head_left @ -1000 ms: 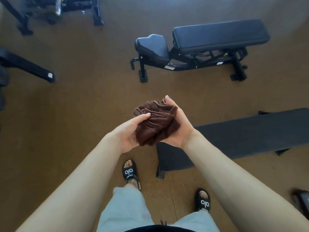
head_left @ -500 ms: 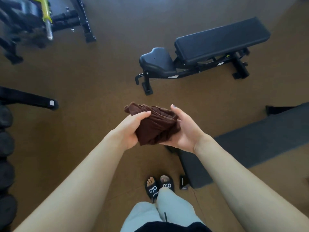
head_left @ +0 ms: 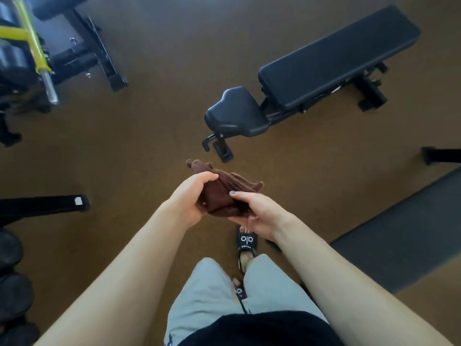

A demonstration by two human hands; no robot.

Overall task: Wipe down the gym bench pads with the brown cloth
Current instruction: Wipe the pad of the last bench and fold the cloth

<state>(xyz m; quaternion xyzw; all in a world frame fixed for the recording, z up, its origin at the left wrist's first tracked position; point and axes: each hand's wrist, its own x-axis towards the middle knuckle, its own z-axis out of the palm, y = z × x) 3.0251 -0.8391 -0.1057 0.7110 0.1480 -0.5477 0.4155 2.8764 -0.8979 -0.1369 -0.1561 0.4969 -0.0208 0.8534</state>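
A bunched brown cloth [head_left: 219,193] is held in front of me at waist height, over the brown floor. My left hand [head_left: 189,198] grips its left side from above, thumb on top. My right hand [head_left: 257,213] cups it from below and the right, thumb pressed on the fabric. Ahead to the right stands a black gym bench with a small seat pad [head_left: 234,113] and a long back pad [head_left: 336,58], both apart from the cloth. A second dark bench pad [head_left: 404,233] runs along my right side.
A rack with a yellow bar [head_left: 32,48] and black frame feet [head_left: 99,58] fills the upper left. A black floor beam [head_left: 45,206] juts in from the left, dark dumbbells [head_left: 12,283] below it. My sandalled feet [head_left: 245,242] are under my hands.
I have stepped and turned left; the far bench now sits more to the right and angled. My hands shifted on the cloth, the right one lower beneath it.
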